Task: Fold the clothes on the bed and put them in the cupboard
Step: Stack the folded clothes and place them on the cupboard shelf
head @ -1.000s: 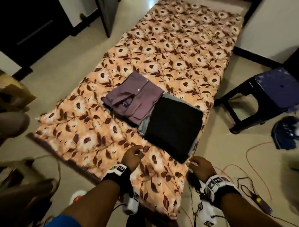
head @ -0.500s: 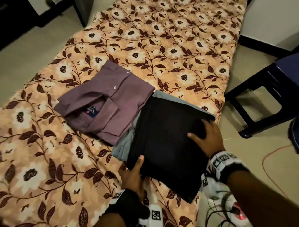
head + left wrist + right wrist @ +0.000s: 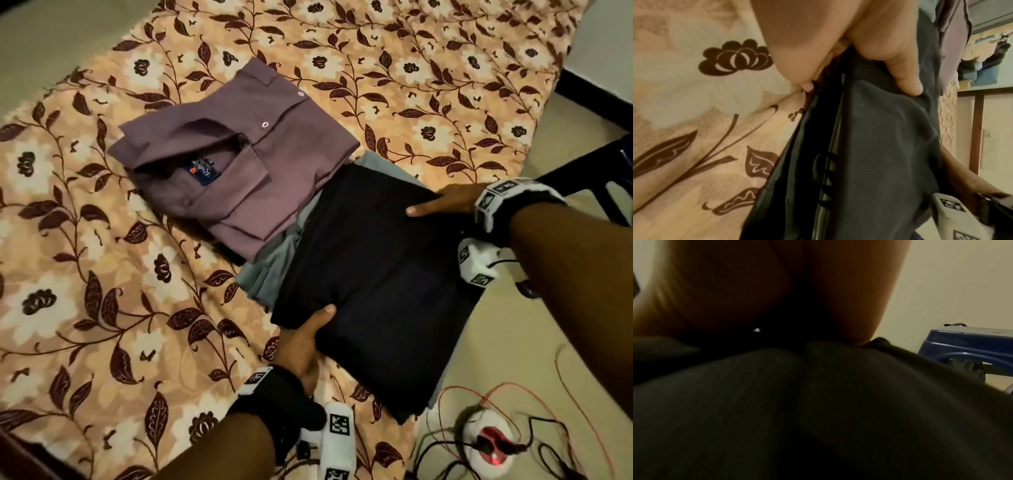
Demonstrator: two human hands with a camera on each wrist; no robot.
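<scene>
A folded black garment point(image 3: 376, 274) lies on a folded grey garment point(image 3: 270, 274) at the right edge of the floral bed point(image 3: 102, 308). A folded purple shirt point(image 3: 239, 161) sits just left of them, overlapping the grey one. My left hand point(image 3: 305, 339) grips the black garment's near-left edge, thumb on top and fingers underneath. The left wrist view shows the thumb point(image 3: 900, 73) pressing into the dark cloth point(image 3: 879, 146). My right hand point(image 3: 442, 205) holds the far-right edge with its thumb on top; its fingers are hidden. In the right wrist view that hand point(image 3: 777, 288) sits over the dark cloth point(image 3: 818, 402).
A dark blue stool point(image 3: 616, 171) stands on the floor right of the bed, also seen as a stool point(image 3: 966, 340) in the right wrist view. A white power strip point(image 3: 489, 442) with a red light and loose red and black cables lies on the floor near the bed's corner.
Both hands moved from the bed's near end onto the black garment. The right hand went from lying flat on top to holding the far-right edge. My view has moved closer.
</scene>
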